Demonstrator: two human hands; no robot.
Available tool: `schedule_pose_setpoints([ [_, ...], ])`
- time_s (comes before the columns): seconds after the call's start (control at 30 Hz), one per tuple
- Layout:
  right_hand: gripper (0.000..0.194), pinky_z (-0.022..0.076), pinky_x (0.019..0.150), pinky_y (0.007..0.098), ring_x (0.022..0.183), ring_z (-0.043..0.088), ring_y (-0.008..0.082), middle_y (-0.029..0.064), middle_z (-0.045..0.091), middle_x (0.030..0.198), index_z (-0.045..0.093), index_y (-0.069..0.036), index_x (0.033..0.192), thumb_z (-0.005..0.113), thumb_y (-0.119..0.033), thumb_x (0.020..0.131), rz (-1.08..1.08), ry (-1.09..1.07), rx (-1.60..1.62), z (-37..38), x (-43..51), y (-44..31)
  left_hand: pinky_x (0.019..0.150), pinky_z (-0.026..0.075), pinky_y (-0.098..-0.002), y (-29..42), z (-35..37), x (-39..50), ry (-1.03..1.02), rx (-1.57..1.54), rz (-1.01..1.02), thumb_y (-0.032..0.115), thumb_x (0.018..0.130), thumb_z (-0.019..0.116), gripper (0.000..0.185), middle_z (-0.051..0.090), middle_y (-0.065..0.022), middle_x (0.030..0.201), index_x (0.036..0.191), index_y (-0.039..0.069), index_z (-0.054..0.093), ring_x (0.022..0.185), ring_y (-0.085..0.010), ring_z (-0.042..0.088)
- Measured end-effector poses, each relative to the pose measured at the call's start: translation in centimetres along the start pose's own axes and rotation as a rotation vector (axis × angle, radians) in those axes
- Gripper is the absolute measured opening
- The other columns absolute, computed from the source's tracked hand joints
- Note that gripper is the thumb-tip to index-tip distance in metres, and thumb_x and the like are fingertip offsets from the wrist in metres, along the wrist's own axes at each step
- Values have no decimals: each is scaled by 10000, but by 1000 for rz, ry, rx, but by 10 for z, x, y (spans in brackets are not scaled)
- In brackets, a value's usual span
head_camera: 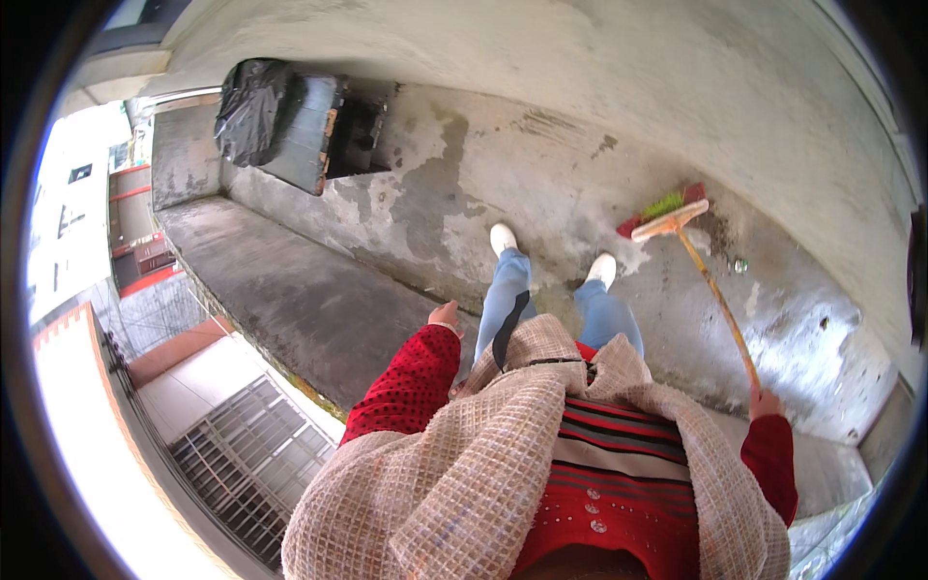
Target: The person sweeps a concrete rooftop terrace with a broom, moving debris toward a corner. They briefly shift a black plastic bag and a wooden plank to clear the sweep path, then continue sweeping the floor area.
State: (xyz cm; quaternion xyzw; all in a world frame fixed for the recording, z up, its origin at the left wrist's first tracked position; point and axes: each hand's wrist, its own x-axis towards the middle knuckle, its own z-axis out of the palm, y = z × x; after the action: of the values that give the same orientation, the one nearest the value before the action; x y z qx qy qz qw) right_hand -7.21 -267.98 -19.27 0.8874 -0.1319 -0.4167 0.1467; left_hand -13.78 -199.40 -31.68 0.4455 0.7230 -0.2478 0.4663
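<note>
My right hand [766,403] grips the end of the yellowed handle of a broom [714,286]. The broom's pale orange head and red and green bristles [663,208] rest against the wet concrete floor, ahead of me on the right, close to the wall. Beside the low concrete parapet, my left hand [445,315] hangs in a red dotted sleeve with nothing visible in it. Its fingers look loosely bent, though their exact pose is unclear. A small crumpled piece of litter [740,266] lies to the right of the broom head.
A plain wall [652,94] runs along the far side. Black plastic [254,112] partly covers a grey box-like structure [308,134] at the upper left. The concrete parapet [290,268] borders my left, with buildings beyond it. Damp patches [435,192] mark the floor near my white shoes [502,239].
</note>
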Motion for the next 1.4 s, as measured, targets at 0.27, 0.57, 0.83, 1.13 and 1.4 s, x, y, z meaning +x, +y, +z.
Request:
schedule_pose_setpoints([
  [0.27, 495, 434, 651, 480, 701, 563, 395, 221, 580, 717, 568, -33, 778, 361, -479, 832, -350, 45, 163, -52, 11, -187, 776, 396, -481, 35, -59, 39, -49, 14, 129, 327, 779, 543, 344, 446, -8, 1064, 1068, 153, 479, 1011, -204, 408],
  [0.57, 401, 435, 569, 449, 644, 583, 334, 152, 600, 679, 539, -87, 807, 446, -477, 810, -777, 348, 178, -194, -3, -530, 751, 413, -444, 49, -193, 80, 62, -244, 121, 298, 772, 555, 340, 491, -32, 994, 1069, 140, 505, 920, -208, 457],
  [0.83, 427, 451, 631, 434, 717, 591, 325, 156, 612, 753, 581, -66, 844, 441, -468, 814, -677, 262, 177, -208, -17, -628, 947, 239, -443, 64, -252, 87, 31, -364, 19, 331, 806, 517, 433, 398, -32, 1264, 1196, 163, 429, 1207, -215, 297],
  [1.13, 405, 452, 658, 451, 765, 583, 356, 200, 602, 796, 578, -32, 853, 433, -409, 825, -768, 88, 258, -219, -18, -704, 897, 300, -478, 19, -259, 94, 57, -454, -18, 330, 775, 558, 458, 432, -44, 1236, 1172, 133, 446, 1150, -220, 367],
  [1.4, 308, 454, 649, 468, 755, 592, 354, 188, 607, 802, 563, -43, 930, 439, -307, 830, -830, 122, 192, -216, 20, -755, 978, 198, -438, -12, -243, 72, 46, -481, -191, 352, 794, 533, 420, 424, -29, 1237, 1165, 173, 452, 1216, -199, 270],
])
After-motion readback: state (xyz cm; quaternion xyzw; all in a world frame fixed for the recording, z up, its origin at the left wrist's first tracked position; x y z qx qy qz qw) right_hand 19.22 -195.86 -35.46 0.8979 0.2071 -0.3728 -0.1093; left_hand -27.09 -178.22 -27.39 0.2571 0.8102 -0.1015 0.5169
